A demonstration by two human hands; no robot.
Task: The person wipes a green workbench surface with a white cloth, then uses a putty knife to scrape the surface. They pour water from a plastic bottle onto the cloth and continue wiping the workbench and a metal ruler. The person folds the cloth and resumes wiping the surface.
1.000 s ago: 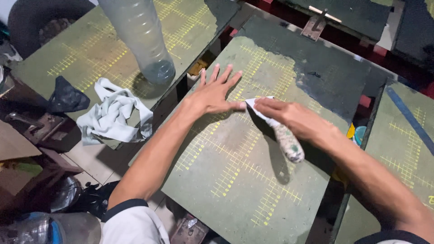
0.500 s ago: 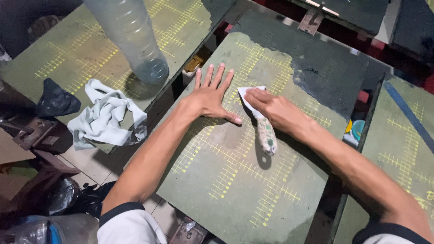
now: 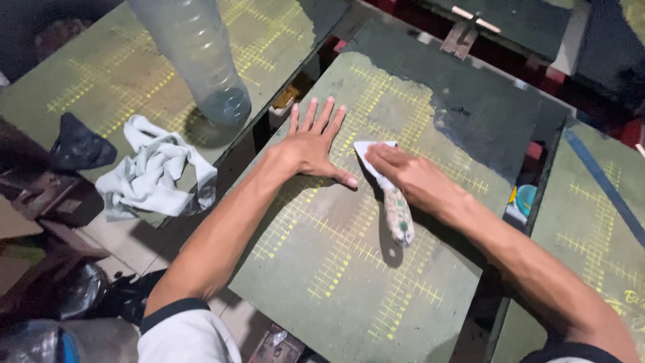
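Now left hand (image 3: 314, 146) lies flat, fingers spread, on the green square board with yellow grid marks (image 3: 349, 269). Right hand (image 3: 411, 176), at 3 o'clock of it, pinches a stained white rag (image 3: 388, 191) against the board. Crumpled pale cloth (image 3: 156, 176) at 9 o'clock, clear plastic bottle (image 3: 201, 57) at 11.

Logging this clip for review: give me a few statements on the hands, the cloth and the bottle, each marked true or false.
1. The left hand lies flat, fingers spread, on the green gridded board. True.
2. The right hand is empty. False: it presses a stained white rag on the board.
3. The clear plastic bottle stands on the same board as the hands. False: it stands on the neighbouring board.
4. A crumpled pale cloth lies near the bottle. True.
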